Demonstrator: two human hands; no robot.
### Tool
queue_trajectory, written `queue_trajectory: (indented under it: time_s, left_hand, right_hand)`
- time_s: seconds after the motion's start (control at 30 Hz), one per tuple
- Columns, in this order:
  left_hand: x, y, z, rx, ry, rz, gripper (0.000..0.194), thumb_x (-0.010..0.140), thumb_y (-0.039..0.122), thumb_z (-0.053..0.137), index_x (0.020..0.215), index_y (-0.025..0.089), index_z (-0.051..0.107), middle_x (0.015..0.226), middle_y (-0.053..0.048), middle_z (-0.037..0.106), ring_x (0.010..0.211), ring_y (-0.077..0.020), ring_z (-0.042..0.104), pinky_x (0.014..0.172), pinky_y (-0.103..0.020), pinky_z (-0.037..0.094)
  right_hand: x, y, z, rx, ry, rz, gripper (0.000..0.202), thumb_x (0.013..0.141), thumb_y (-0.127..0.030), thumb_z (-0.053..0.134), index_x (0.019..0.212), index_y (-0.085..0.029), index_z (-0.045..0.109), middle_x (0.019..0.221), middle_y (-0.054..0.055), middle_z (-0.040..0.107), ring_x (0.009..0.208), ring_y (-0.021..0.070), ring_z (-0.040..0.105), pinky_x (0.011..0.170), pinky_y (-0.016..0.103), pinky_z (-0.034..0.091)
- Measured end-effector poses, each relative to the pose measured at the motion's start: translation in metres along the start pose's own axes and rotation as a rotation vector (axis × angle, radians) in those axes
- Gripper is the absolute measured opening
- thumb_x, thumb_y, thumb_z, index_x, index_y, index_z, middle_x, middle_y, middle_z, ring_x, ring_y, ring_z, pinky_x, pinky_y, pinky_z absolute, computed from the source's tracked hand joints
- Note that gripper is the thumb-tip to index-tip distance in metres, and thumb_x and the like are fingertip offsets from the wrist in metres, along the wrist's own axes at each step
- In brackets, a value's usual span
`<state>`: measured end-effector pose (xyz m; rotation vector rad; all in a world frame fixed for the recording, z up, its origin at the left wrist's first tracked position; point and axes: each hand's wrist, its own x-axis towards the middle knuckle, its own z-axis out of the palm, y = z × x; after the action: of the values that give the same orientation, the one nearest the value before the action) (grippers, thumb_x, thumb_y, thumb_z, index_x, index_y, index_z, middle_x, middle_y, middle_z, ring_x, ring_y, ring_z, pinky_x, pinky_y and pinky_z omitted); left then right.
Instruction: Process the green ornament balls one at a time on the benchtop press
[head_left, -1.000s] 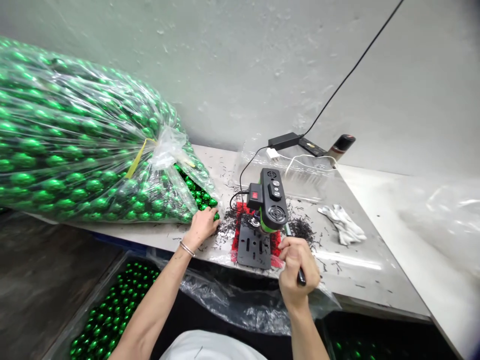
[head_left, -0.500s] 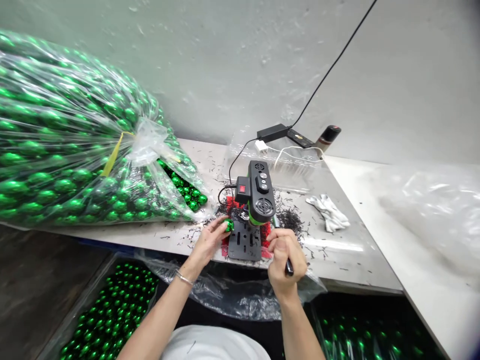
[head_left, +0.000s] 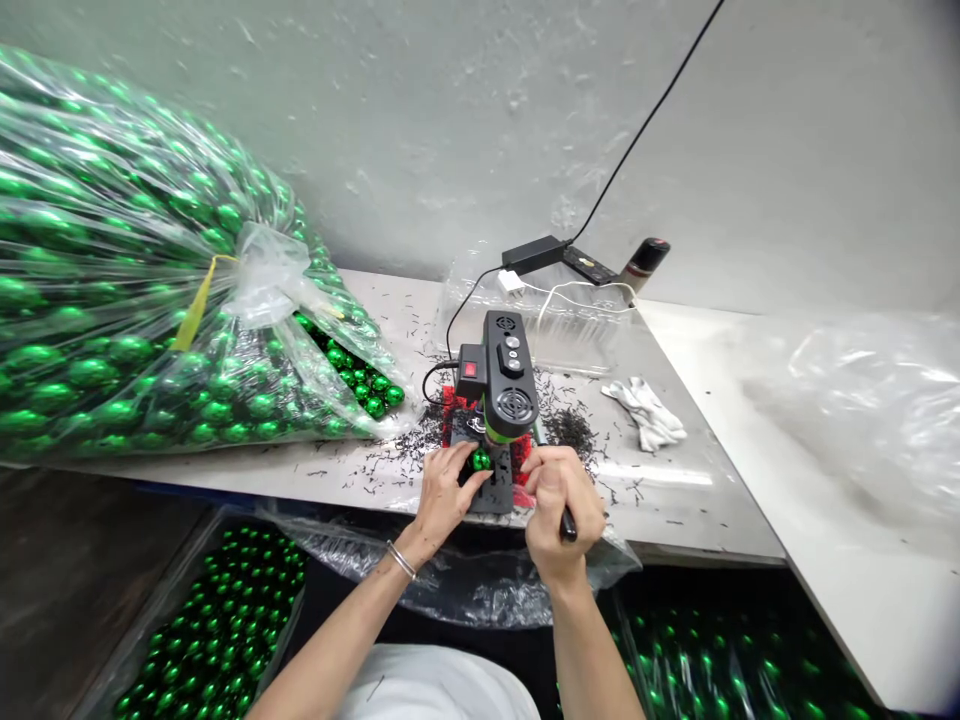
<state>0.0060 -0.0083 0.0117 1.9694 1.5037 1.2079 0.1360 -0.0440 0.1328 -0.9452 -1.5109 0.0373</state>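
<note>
Left hand (head_left: 442, 492) pinches a green ball (head_left: 481, 460) (shiny) over the black plate (head_left: 493, 500) — right hand (head_left: 562, 500) grips a black-ended lever (head_left: 568, 526)

The left hand (head_left: 444, 492) partly covers a green ball (head_left: 481, 460), while the right hand (head_left: 566, 500) hides much of a lever (head_left: 568, 524). A bulging bag (head_left: 150, 250) runs off the left edge, a black cable (head_left: 649, 114) off the top and blurred clear plastic (head_left: 877, 410) off the right.
</note>
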Motion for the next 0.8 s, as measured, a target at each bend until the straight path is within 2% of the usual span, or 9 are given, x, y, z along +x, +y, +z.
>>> queue_trajectory:
  time_s: [0.17,0.37,0.57,0.8]
  left_hand:
    - [0.004,-0.004,0.005,0.025,-0.013,0.005,0.026,0.086,0.034,0.074,0.108,0.022,0.072,0.109,-0.009,0.076,0.103,-0.0269,0.067,0.1,-0.047,0.046]
    - [0.003,-0.007,0.004,-0.022,-0.03,0.026,0.029,0.084,0.037,0.075,0.108,0.021,0.073,0.108,-0.009,0.076,0.102,-0.0271,0.067,0.101,-0.048,0.046]
    - [0.002,-0.008,0.004,-0.019,-0.029,0.046,0.03,0.085,0.037,0.074,0.109,0.021,0.072,0.106,-0.009,0.076,0.102,-0.0276,0.066,0.102,-0.05,0.045]
    - [0.001,-0.005,0.004,-0.01,-0.022,0.045,0.027,0.086,0.034,0.073,0.109,0.021,0.071,0.106,-0.009,0.075,0.102,-0.0271,0.066,0.102,-0.05,0.044]
  right_hand:
    - [-0.011,0.006,0.0,-0.002,-0.009,-0.015,0.026,0.091,-0.005,0.042,0.072,-0.021,0.048,0.064,-0.002,0.051,0.069,0.0136,0.058,0.061,0.027,0.045]
    - [-0.043,0.036,0.006,-0.045,-0.028,-0.145,0.025,0.095,-0.016,0.039,0.074,-0.021,0.052,0.075,0.002,0.058,0.065,0.0139,0.055,0.062,0.032,0.048]
    - [-0.065,0.055,0.016,-0.062,0.059,-0.159,0.029,0.098,-0.022,0.035,0.073,-0.022,0.05,0.076,0.001,0.058,0.064,0.0136,0.055,0.072,0.038,0.052]
    - [-0.077,0.061,0.019,-0.018,0.062,-0.103,0.028,0.099,-0.02,0.034,0.074,-0.021,0.047,0.077,-0.001,0.054,0.067,0.0122,0.06,0.088,0.042,0.051]
